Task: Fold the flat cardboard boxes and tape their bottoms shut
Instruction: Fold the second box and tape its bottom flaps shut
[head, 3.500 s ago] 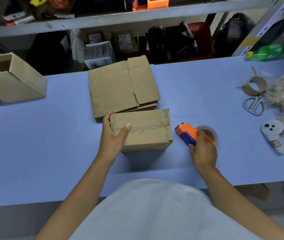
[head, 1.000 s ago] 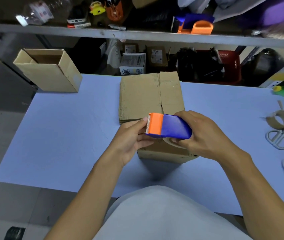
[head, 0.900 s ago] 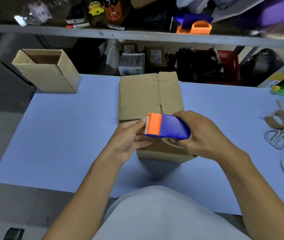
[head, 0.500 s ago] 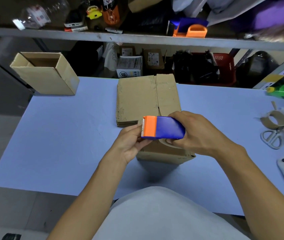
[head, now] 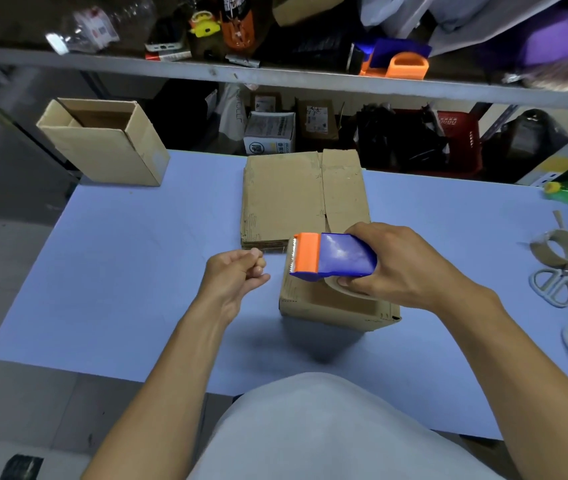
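Taping box bottom, seam not taped yet.
Right hand (head: pixel 403 268) gripping tape dispenser (head: pixel 332 257) over folded box (head: pixel 331 306) at center; left hand (head: pixel 232 277) pinching, tape unclear. One finished box (head: pixel 109 143) sitting upper left; flat stack (head: pixel 296 199) waiting.

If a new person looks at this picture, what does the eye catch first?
First, the orange and blue tape dispenser at centre, gripped by the right hand above a folded cardboard box. Then the left hand, curled beside it, and the flat cardboard stack behind.
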